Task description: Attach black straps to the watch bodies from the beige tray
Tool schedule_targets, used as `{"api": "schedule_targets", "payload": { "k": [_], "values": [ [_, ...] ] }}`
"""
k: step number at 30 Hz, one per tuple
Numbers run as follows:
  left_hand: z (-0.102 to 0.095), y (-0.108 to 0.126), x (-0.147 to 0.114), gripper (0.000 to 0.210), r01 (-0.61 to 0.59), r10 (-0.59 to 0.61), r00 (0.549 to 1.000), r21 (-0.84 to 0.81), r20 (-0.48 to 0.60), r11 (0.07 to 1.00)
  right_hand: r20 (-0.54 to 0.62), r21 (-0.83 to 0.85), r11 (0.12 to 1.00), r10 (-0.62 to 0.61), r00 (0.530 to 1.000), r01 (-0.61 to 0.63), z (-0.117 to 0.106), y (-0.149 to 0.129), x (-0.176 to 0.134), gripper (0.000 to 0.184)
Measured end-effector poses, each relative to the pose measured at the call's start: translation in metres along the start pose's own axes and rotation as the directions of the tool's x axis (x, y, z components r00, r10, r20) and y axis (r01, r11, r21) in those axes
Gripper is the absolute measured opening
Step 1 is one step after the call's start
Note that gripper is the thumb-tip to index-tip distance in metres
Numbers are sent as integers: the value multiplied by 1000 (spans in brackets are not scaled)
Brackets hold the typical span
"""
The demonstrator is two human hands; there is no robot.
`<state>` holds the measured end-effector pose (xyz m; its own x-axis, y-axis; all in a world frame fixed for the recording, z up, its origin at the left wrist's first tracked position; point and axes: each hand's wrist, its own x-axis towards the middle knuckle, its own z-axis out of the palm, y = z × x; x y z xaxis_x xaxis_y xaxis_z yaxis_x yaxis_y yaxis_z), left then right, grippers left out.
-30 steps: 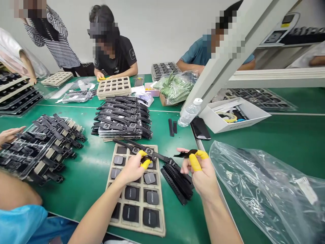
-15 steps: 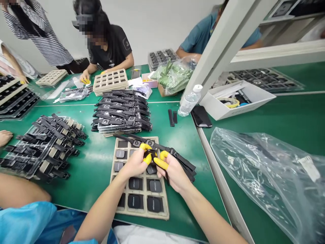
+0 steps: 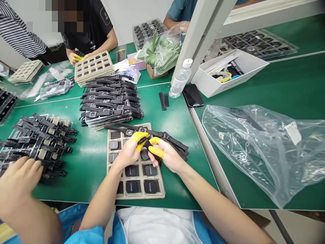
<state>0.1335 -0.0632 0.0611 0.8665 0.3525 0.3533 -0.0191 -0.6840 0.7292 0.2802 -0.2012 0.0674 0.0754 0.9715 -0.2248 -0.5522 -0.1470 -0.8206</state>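
Note:
My left hand [image 3: 128, 150], with yellow finger cots on thumb and forefinger, pinches a small black watch [image 3: 143, 139] above the beige tray. My right hand [image 3: 169, 154], also in yellow cots, grips a black watch strap [image 3: 147, 144] against it; the fingers hide where the two meet. Beneath them lies the compartment tray [image 3: 162, 189], holding square black watch cases [image 3: 151, 186] in its cells. Several strapped watches [image 3: 175, 139] lie across the tray's far edge and to its right, close behind my hands.
Stacked strapped watches [image 3: 111, 98] stand beyond the tray. More fill a pile [image 3: 43, 142] on the left, where another person's hand [image 3: 24, 176] reaches in. A water bottle [image 3: 180, 79], phone [image 3: 193, 95], white box [image 3: 228, 74], post [image 3: 200, 37] and plastic bag [image 3: 254, 145] are to the right.
My view has tilted down and shifted right. My hands stay together over the tray, with the black parts turned between the fingers. The neighbour's hand has come over the left pile.

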Motion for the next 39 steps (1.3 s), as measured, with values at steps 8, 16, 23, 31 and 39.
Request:
{"api": "schedule_targets", "payload": {
  "k": [8, 16, 23, 31, 39],
  "values": [
    [-2, 7, 0, 51, -49, 48, 995, 7, 84, 999, 83, -14, 1000, 7, 997, -5, 3, 3, -1, 33],
    [-3, 11, 2, 42, -32, 32, 997, -1, 74, 1000, 48, 67, 997, -40, 998, 37, 2, 8, 2, 26],
    [2, 8, 0, 42, -28, 25, 999, 87, 30, 996, -14, 218, 975, -30, 999, 32, 7, 7, 4, 23],
    [-5, 15, -1, 44, -29, 7, 992, 173, 126, 984, -118, 214, 977, 14, 993, 12, 7, 6, 4, 27],
    [-3, 14, -1, 41, 15, -23, 993, 69, 117, 997, -94, 245, 969, -5, 996, 28, 11, 9, 2, 30]
  ]
}}
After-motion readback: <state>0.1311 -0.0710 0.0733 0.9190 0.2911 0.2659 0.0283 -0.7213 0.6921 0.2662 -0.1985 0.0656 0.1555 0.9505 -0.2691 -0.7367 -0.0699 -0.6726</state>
